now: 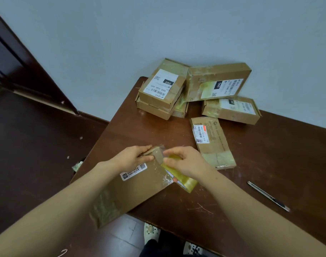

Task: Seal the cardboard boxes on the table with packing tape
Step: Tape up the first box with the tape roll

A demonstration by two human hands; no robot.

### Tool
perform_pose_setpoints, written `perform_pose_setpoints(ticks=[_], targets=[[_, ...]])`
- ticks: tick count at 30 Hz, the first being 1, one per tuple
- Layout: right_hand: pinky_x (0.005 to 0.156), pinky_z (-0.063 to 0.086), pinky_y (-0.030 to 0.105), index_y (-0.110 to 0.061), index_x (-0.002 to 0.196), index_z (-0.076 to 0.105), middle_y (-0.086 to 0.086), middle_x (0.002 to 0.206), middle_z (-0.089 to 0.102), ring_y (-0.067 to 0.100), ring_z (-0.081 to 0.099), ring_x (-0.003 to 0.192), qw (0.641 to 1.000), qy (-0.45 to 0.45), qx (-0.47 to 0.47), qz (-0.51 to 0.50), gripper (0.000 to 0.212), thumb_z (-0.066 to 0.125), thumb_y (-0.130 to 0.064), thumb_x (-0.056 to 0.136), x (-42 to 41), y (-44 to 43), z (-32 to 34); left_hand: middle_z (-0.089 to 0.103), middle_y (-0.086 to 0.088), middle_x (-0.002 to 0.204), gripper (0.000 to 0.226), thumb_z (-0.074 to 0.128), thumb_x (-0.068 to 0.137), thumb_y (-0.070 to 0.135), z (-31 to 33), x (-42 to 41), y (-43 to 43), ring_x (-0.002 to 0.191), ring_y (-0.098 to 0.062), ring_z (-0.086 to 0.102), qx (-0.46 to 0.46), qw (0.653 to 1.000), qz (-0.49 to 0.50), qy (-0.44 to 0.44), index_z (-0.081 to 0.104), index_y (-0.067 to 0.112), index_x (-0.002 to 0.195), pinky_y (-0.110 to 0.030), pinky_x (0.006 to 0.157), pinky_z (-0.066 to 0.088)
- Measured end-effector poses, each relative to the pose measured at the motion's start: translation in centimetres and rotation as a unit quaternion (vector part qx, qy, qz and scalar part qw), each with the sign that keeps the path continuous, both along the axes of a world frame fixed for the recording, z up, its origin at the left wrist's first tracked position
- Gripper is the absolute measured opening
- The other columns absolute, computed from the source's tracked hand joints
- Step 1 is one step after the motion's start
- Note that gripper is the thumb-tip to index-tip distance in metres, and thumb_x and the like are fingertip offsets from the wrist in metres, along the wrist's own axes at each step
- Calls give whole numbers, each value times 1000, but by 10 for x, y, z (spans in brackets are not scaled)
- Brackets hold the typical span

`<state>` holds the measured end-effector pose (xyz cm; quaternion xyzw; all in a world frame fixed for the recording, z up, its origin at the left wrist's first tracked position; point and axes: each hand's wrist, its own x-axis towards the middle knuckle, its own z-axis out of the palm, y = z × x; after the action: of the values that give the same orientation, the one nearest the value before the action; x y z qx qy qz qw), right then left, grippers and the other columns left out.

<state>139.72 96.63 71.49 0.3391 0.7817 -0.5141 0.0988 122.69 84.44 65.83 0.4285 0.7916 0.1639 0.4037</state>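
The person stands at the brown table [260, 164]. A flat cardboard box [132, 193] lies askew on the table's near corner, with one end hanging over the edge. The left hand [134, 157] curls round the box's far end, its thumb pressing a strip of clear tape onto the card. The right hand [188, 162] grips the yellowish tape roll [186, 182] just beside the box's right edge, with the fingers wrapped over it.

Sealing this end of the box looks to be the step in hand. I think the strip runs from the thumb to the roll, though the film is too glassy to be sure. The next move calls for drawing the strip taut, folding it over the edge and cutting it. The utility knife [268, 196] lies well apart to the right, so one hand must let go to fetch it. A pile of boxes [164, 91] sits by the wall, with glossy tape showing on several.
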Motion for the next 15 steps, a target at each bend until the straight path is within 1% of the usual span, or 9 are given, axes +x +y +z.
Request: perform_pose_setpoints(ticks=[2, 4, 5, 6, 8, 10, 11, 13, 15], targets=[[93, 51, 42, -37, 123, 61, -8, 115, 63, 18, 65, 89, 1000, -3, -9, -14, 38, 59, -32, 85, -9, -1, -1, 51, -4, 139, 58, 52, 95, 40, -7, -4, 5, 124, -18, 48, -4, 1000, 18, 3, 36, 18, 146, -28, 101, 39], [100, 47, 39, -37, 125, 59, -8, 121, 61, 15, 61, 104, 999, 26, -5, -35, 41, 58, -25, 86, -19, 1, -5, 45, -7, 138, 61, 51, 96, 41, -12, -4, 9, 127, -23, 43, 0, 994, 31, 104, 30, 21, 149, -33, 105, 35], [103, 44, 38, -35, 126, 59, -7, 126, 60, 14, 57, 112, 998, 40, -1, -39, 40, 59, -23, 87, -24, 2, -7, 39, -8, 142, 66, 52, 94, 41, -15, 1, 9, 132, -24, 35, 8, 985, 32, 167, 23, 23, 151, -35, 110, 29], [105, 41, 37, -32, 125, 60, -7, 127, 59, 13, 55, 117, 998, 49, 2, -40, 38, 61, -23, 88, -29, 3, -9, 29, -9, 149, 78, 56, 90, 41, -18, 7, 8, 139, -24, 25, 15, 979, 26, 204, 14, 22, 153, -36, 114, 16], [104, 40, 34, -26, 117, 62, -7, 120, 61, 13, 54, 116, 998, 56, 7, -41, 28, 63, -26, 89, -37, 5, -13, 0, -7, 159, 114, 67, 74, 51, -25, 23, 4, 147, -20, -7, -17, 981, -5, 194, -8, 17, 152, -40, 114, -13], [101, 42, 33, -23, 109, 61, -4, 114, 62, 16, 56, 112, 998, 44, 2, -52, 23, 65, -31, 88, -42, 6, -15, -28, -5, 155, 146, 71, 54, 70, -31, 36, 0, 139, -21, -33, -80, 977, -53, 188, -27, 13, 145, -46, 106, -26], [100, 42, 33, -23, 108, 61, -3, 113, 61, 16, 56, 111, 998, 30, 1, -52, 24, 65, -35, 87, -44, 7, -14, -34, -7, 152, 154, 70, 47, 77, -34, 39, 0, 136, -22, -38, -96, 970, -67, 211, -31, 12, 143, -48, 105, -27], [99, 43, 34, -28, 112, 58, -3, 117, 58, 16, 55, 109, 999, 3, -29, -43, 30, 65, -41, 86, -42, 9, -11, -31, -10, 153, 155, 70, 47, 77, -37, 44, 0, 139, -26, -33, -100, 960, -62, 256, -31, 10, 143, -51, 107, -24], [101, 45, 41, -36, 122, 54, -4, 124, 57, 19, 56, 111, 994, 27, -100, -43, 35, 61, -30, 88, -31, 5, -7, -26, -11, 155, 149, 71, 51, 71, -40, 47, -1, 142, -26, -27, -85, 957, -41, 274, -28, 11, 144, -52, 109, -20]])
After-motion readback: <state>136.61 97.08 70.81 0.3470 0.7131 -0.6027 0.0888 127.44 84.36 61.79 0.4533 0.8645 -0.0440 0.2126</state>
